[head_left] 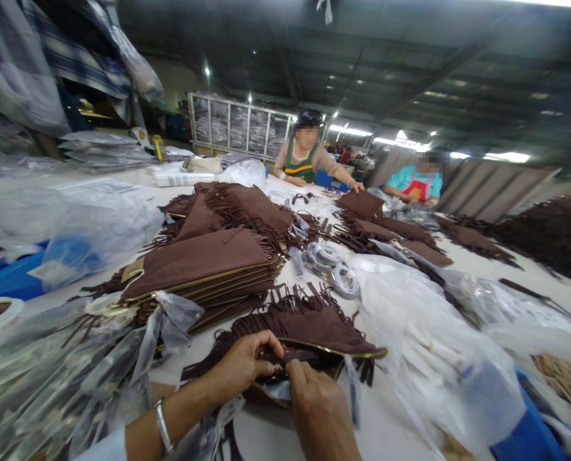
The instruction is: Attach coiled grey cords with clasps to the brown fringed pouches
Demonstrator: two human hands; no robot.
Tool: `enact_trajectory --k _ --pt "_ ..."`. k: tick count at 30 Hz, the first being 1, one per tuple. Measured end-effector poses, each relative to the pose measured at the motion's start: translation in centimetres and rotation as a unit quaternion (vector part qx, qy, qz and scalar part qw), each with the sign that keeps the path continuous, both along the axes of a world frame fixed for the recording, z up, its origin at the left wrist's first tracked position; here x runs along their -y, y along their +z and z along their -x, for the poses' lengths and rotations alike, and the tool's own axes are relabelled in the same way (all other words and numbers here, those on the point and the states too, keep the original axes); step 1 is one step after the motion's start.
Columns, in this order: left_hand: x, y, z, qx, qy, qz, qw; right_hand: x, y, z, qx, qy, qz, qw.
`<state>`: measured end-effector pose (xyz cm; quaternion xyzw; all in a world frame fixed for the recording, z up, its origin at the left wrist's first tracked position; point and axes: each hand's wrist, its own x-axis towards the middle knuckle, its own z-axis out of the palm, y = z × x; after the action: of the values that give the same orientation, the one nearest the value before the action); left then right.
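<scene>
A dark brown fringed bag (305, 326) lies unzipped in front of me, its gold-toothed zip edge spread and a pale lining partly showing. At the bag's mouth, my left hand (242, 368) has thumb and index finger closed on its inner part, beside a small metal fitting (278, 368). My right hand (321, 406) reaches into the opening from the near side. Its fingers are bent and pressed together on the bag, their tips partly hidden inside. Just beyond lies a stack of similar brown bags (199, 262) with gold zips.
Plastic-wrapped straps (107, 371) cover the left front. Clear plastic bags (424, 333) sit on the right beside a blue bin (530, 422). Rolled straps (333, 266) lie mid-table. Across it, a co-worker (309, 153) touches a brown bag; another person (415, 182) sits farther right.
</scene>
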<state>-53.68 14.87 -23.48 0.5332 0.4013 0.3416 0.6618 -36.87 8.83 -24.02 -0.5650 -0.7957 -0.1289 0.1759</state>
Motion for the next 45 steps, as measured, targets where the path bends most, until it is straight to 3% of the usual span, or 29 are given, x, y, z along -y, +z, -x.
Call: enact_trajectory --k 8,17,25,29,34,37,40,45 --pt "0.4 0.2 0.0 -0.011 0.0 -0.008 1.0 0.1 -0.5 -0.2 -0.046 0.009 0.042 0.998" --pt "0.2 0.0 -0.1 -0.02 -0.003 -0.02 1.0 0.5 0.9 0.4 0.04 0.019 -0.01 0.999" --pt "0.4 -0.3 0.0 -0.044 -0.004 -0.051 0.998 -0.3 -1.4 0.8 -0.025 0.032 -0.004 0.999" --pt "0.7 -0.1 0.5 -0.06 -0.023 -0.076 0.995 -0.3 -2.5 0.4 -0.074 0.1 0.026 0.992" --pt "0.8 0.8 1.4 -0.057 -0.077 -0.094 0.991 -0.1 -1.8 0.1 -0.104 0.193 -0.019 0.976" --pt "0.6 1.0 1.7 -0.082 -0.1 -0.131 0.983 -0.1 -0.9 0.2 -0.159 0.165 0.059 0.972" --pt "0.3 0.9 1.7 -0.13 -0.076 -0.187 0.971 0.0 -0.3 0.3 -0.224 0.136 0.144 0.954" --pt "0.5 0.3 1.1 -0.146 -0.056 -0.22 0.963 -0.1 -1.0 0.3 -0.243 0.128 0.151 0.95"
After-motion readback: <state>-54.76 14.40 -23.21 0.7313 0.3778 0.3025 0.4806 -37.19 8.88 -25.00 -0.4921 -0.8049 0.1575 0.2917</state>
